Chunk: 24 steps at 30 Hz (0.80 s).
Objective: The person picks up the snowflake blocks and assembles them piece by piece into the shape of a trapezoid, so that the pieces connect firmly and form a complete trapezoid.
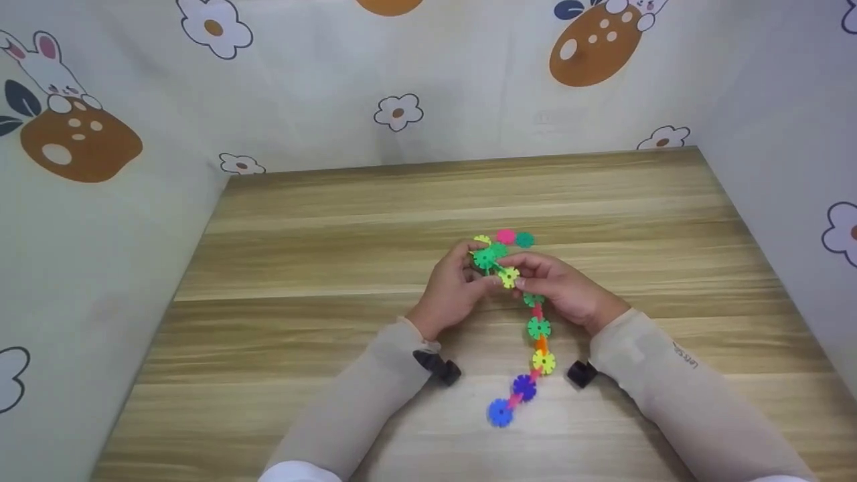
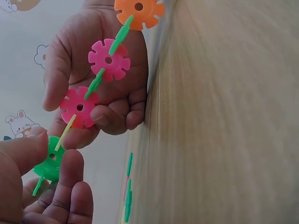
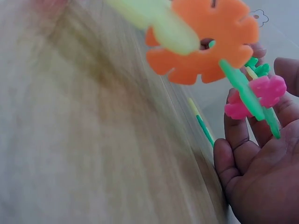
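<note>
A chain of slotted flower-shaped plastic discs, joined edge to edge at angles, runs through both hands. My left hand (image 1: 452,291) grips a green disc (image 2: 53,158) at the chain's far end between thumb and fingers. A yellow disc (image 2: 65,132) joins that green one to a pink disc (image 2: 70,106). Around this pink disc, the thumb and fingers of my right hand (image 1: 562,288) hold the chain. Further along, an orange disc (image 3: 210,65) hangs near the right wrist. In the head view the chain trails toward me, ending in a blue disc (image 1: 500,413).
Beyond the hands, a loose pink disc (image 1: 506,236), a dark green disc (image 1: 525,239) and a yellow disc (image 1: 482,239) lie on the wooden table (image 1: 321,227). Patterned walls enclose the table's back and sides. Black wrist mounts (image 1: 581,374) hang below the sleeves.
</note>
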Tool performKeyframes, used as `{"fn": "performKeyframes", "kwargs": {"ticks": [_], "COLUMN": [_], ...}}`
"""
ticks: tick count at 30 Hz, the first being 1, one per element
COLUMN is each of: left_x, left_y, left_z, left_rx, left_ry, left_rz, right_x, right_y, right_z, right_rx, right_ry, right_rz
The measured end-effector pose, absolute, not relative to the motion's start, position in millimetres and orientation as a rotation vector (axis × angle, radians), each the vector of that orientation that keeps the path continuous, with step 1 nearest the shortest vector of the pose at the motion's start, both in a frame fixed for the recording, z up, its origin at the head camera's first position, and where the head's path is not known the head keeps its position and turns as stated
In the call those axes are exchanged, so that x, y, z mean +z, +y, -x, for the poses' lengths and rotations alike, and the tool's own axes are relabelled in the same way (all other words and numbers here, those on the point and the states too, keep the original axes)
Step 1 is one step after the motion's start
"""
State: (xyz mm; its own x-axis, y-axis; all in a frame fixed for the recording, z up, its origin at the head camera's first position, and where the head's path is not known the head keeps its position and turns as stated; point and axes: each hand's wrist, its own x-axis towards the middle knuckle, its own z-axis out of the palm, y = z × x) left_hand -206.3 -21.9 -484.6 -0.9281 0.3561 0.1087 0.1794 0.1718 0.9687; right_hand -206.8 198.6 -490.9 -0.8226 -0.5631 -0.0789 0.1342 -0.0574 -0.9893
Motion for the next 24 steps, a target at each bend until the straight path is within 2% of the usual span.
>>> {"fn": "performKeyframes", "kwargs": {"ticks": [5,14,19,24], "left_x": [-481.1,-477.9,-478.6,-481.4], "left_y": [-24.3,-34.2,-34.1,-34.6], "left_z": [206.5,215.0,213.4,214.2], "left_rx": [1.75,1.452,1.144,1.14], "left_ry": [2.369,2.56,2.596,2.615], "left_rz": [-0.474,-0.343,-0.369,-0.383], "right_x": [-491.6,-493.4,-493.4,-494.0], "right_y": [198.8,198.3,197.5,197.2], "right_z": [207.6,209.9,210.3,210.7], "right_rx": [-1.96,-2.21,-2.207,-2.199], "right_ry": [1.757,1.685,1.687,1.694], "right_rz": [0.421,0.185,0.183,0.184]}}
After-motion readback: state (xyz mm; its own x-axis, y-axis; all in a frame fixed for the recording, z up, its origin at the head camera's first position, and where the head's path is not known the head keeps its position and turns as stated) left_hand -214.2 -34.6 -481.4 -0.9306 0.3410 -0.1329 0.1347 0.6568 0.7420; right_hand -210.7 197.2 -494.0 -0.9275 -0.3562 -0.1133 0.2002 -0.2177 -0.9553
